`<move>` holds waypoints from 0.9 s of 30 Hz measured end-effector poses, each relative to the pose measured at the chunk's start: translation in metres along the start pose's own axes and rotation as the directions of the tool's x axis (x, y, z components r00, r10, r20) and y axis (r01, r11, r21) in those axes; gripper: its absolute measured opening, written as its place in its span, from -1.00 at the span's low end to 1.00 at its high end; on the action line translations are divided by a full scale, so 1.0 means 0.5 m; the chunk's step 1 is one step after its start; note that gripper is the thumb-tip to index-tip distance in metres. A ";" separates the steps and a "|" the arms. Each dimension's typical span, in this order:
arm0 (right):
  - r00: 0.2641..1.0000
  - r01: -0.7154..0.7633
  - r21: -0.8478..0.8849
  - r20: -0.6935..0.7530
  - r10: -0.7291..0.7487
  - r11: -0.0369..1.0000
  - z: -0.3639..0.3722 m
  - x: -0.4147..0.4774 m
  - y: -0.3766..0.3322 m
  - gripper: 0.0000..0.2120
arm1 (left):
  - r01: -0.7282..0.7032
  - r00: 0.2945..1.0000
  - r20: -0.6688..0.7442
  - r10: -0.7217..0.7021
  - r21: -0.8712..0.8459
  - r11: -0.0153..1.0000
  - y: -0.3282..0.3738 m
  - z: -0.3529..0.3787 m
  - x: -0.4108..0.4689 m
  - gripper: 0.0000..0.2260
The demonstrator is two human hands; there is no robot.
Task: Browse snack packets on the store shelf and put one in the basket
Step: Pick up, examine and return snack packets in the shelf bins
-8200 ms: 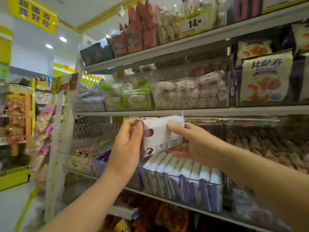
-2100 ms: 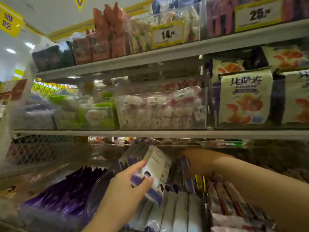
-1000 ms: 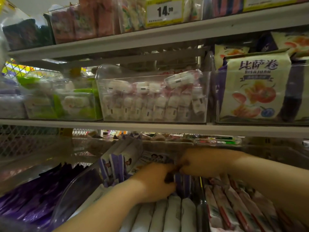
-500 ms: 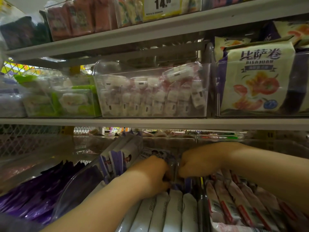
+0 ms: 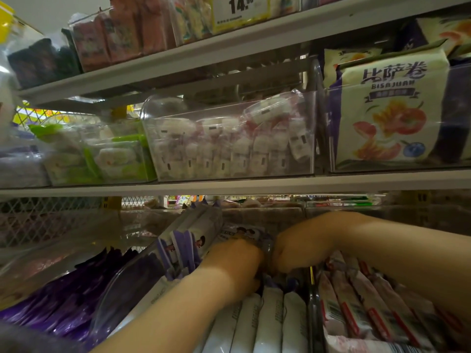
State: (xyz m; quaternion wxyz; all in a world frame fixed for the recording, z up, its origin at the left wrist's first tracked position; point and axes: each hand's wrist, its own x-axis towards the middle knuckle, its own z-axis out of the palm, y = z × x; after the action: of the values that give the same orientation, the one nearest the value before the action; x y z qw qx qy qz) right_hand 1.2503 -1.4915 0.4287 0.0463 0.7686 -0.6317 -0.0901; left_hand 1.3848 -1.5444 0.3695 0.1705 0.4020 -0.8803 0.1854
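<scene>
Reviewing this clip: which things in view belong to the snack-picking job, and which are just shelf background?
Job in hand:
- left hand and right hand, both down among the white-and-purple packets
- no basket in view

Just lying about:
- pizza-roll bag
- 14.00 price tag
- white-and-pink sweets
- green packs
- dark purple packets
- red-striped packets

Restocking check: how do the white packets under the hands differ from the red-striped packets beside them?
The white packets are plain; the red-striped packets carry red bars. The white packets stand in a neat row; the red-striped packets lean and overlap. Both are slim, sealed, split by a clear bin wall.
</scene>
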 end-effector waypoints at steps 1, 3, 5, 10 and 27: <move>1.000 0.007 0.003 -0.015 -0.007 1.000 0.000 -0.001 0.001 -0.69 | -0.017 0.999 -0.031 0.015 -0.059 0.998 -0.008 0.003 -0.003 -0.83; 0.998 0.056 -0.018 -0.011 -0.056 0.998 -0.002 -0.005 0.002 -0.70 | -0.028 0.997 -0.077 0.014 -0.182 0.983 -0.021 0.009 -0.008 -0.87; 0.992 0.118 -0.020 0.041 -0.117 0.993 -0.009 -0.011 -0.002 -0.72 | -0.035 0.993 -0.120 0.004 -0.263 0.964 -0.026 0.018 -0.011 -0.91; 0.983 0.179 0.069 0.019 -0.181 0.981 -0.019 -0.014 0.009 -0.60 | -0.022 0.969 -0.222 -0.108 -0.516 0.856 -0.043 0.018 -0.012 -0.81; 0.821 0.378 0.283 -0.543 -0.177 0.881 0.019 0.007 0.028 -0.26 | -0.144 0.808 -0.308 -0.502 -0.930 0.338 -0.008 -0.023 0.001 -0.85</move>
State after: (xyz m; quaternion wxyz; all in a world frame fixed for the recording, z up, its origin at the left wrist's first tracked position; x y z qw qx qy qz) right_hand 1.2353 -1.4971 0.4217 0.0458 0.8443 -0.4815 0.2307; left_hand 1.3894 -1.5420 0.3804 0.6312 0.2616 -0.6829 -0.2585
